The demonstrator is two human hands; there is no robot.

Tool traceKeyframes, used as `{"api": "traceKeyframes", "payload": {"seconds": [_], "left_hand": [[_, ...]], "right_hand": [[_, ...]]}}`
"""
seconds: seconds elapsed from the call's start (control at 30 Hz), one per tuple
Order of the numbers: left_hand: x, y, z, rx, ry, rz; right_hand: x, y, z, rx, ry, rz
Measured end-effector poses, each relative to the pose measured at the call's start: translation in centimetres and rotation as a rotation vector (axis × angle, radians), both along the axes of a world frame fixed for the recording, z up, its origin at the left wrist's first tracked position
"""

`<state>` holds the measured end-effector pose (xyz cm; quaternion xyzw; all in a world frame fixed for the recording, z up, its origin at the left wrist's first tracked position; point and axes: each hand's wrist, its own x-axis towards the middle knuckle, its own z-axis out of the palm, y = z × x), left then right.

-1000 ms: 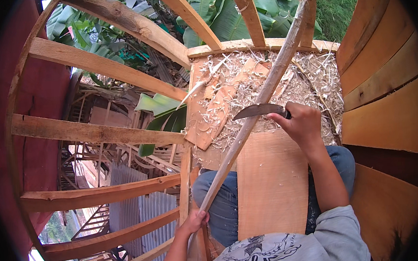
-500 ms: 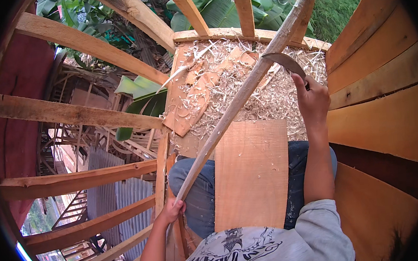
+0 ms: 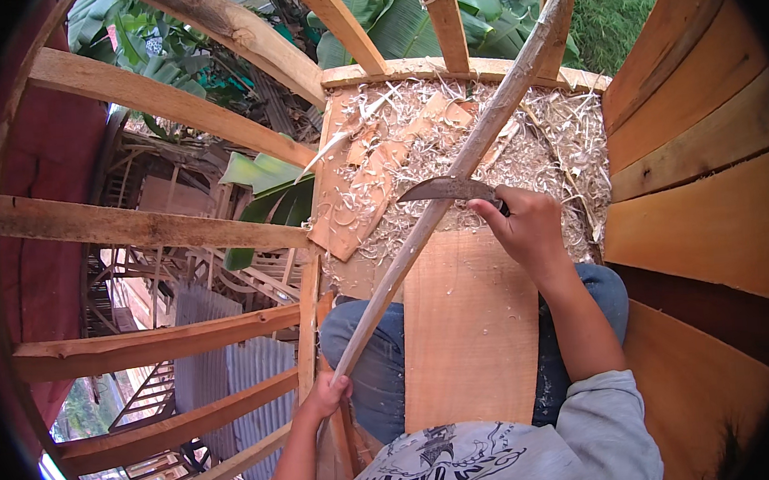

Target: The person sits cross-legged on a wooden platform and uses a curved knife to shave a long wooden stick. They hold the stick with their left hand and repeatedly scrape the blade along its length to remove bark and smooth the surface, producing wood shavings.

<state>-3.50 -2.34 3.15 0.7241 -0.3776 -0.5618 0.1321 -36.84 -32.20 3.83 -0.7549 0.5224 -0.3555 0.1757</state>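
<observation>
A long wooden pole slants from low on my left up past the far rail. My left hand is closed round its lower part, beside my left knee. In my right hand is a curved sickle; the fist hides its handle. The dark blade lies across the pole near its middle, its tip pointing left. Across my lap rests a flat wooden board, under the pole.
Pale wood shavings cover the floor ahead, with thin wood offcuts among them. Wooden railing bars stand at the left. A plank wall rises close on my right. Banana leaves hang beyond the far rail.
My right hand has drawn the sickle down along the pole toward me, and more of the blade now reaches across it. My left hand keeps its hold on the pole.
</observation>
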Motion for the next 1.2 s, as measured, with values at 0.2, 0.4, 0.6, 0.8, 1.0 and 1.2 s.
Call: {"api": "traceKeyframes", "payload": {"seconds": [0.2,0.4,0.6,0.8,1.0,1.2], "left_hand": [[1.0,0.7,-1.0,-0.031,0.029,-0.009],[0.0,-0.2,0.2,0.039,-0.029,-0.009],[0.5,-0.1,0.1,0.051,0.022,0.032],[-0.6,-1.0,1.1,0.076,-0.007,0.046],[-0.1,-0.1,-0.1,-0.007,0.031,0.065],[-0.6,-0.3,0.4,0.050,-0.017,0.082]], "right_hand": [[2.1,2.9,0.1,-0.045,0.035,0.348],[-0.2,0.5,0.5,0.149,-0.071,0.014],[2.3,3.4,-0.6,-0.027,0.013,0.358],[-1.3,0.0,0.6,0.091,0.023,-0.001],[1.2,2.8,0.2,-0.045,-0.039,0.328],[-1.6,-0.5,0.1,-0.003,-0.018,-0.015]]}}
